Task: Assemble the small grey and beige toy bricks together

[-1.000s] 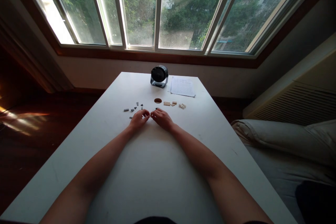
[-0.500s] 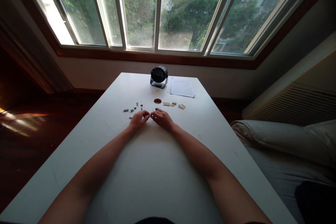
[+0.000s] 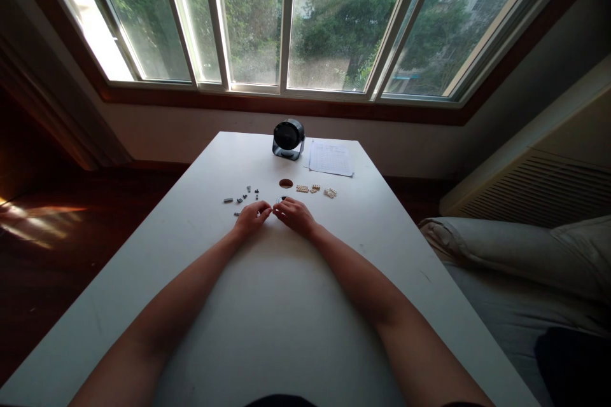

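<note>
Both my hands meet near the middle of the white table [image 3: 277,305], fingertips almost touching. My left hand [image 3: 252,215] has its fingers closed in a pinch; whatever it holds is too small to make out. My right hand [image 3: 293,213] pinches too, its fingers curled towards the left ones. Just behind the right fingers shows part of a small round object with a dark middle and pale rim [image 3: 283,199], mostly hidden. Small grey pieces [image 3: 239,200] lie scattered to the left. Beige studded bricks [image 3: 302,189] sit beyond my right hand, with a pile of cream pieces [image 3: 330,193] beside them.
A black round device on a stand [image 3: 288,138], like a small fan, stands at the table's far end. Right of it lie printed paper sheets [image 3: 331,158]. A round hole [image 3: 286,184] is cut in the tabletop. A cushioned seat [image 3: 515,261] borders the right side.
The view has shifted very slightly. Both hands stay together in the same spot, with hardly any finger movement to be seen.
</note>
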A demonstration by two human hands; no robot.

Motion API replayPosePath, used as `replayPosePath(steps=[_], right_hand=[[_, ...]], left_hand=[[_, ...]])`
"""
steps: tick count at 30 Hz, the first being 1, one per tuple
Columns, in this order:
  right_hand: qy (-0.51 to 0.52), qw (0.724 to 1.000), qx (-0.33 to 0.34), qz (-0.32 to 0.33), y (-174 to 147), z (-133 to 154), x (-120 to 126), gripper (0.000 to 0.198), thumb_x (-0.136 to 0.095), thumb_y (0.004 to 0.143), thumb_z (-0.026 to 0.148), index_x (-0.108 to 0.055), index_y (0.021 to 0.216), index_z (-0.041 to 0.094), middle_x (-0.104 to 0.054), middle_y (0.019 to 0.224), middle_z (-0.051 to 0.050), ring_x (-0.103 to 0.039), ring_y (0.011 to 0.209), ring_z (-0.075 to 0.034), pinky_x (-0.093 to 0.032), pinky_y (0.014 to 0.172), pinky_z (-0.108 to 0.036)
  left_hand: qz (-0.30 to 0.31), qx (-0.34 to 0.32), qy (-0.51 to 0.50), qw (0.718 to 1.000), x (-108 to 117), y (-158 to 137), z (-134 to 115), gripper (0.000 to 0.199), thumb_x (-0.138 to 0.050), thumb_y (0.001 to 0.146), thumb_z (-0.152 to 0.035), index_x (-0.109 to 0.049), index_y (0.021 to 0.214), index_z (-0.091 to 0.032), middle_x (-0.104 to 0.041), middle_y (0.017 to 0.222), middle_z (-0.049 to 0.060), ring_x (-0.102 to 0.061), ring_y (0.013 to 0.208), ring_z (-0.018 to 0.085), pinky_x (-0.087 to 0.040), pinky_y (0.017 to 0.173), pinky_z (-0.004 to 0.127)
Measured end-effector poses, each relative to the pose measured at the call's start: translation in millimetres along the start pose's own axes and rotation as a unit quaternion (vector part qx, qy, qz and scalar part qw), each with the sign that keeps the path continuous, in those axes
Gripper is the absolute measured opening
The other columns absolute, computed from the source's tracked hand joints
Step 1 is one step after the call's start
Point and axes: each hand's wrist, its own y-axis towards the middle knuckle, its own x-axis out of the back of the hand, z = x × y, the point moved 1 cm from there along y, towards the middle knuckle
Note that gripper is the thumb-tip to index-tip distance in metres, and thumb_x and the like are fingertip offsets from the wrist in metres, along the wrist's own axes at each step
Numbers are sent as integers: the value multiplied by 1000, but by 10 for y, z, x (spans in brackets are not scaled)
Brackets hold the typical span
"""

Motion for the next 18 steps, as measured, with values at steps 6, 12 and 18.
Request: replayPosePath(steps=[6,12,18], right_hand=[[6,1000,-1,-6,-2,7,15,15,-54,97,29,-65,103,22,-66,85,-5,-55,86,-18,-41,75,-29],[15,1000,-15,-15,2,-29,14,14,-52,97,28,-64,99,22,-66,86,-5,-55,86,-19,-41,77,-30],[-54,963,-219,-145,-108,-420,142,11,-53,93,25,-62,88,20,-63,84,-8,-51,88,-23,-40,82,-36]], left_hand=[[0,0,7,1000,-5,3,3,27,-48,92,-39,-68,89,-20,-69,84,3,-60,77,17,-48,74,29],[-8,4,2,1000,1,7,2,26,-49,91,-37,-68,96,-21,-70,86,3,-60,77,17,-47,74,29],[-12,19,3,1000,-14,-7,22,25,-51,90,-32,-68,105,-23,-69,86,2,-59,74,16,-47,72,29]])
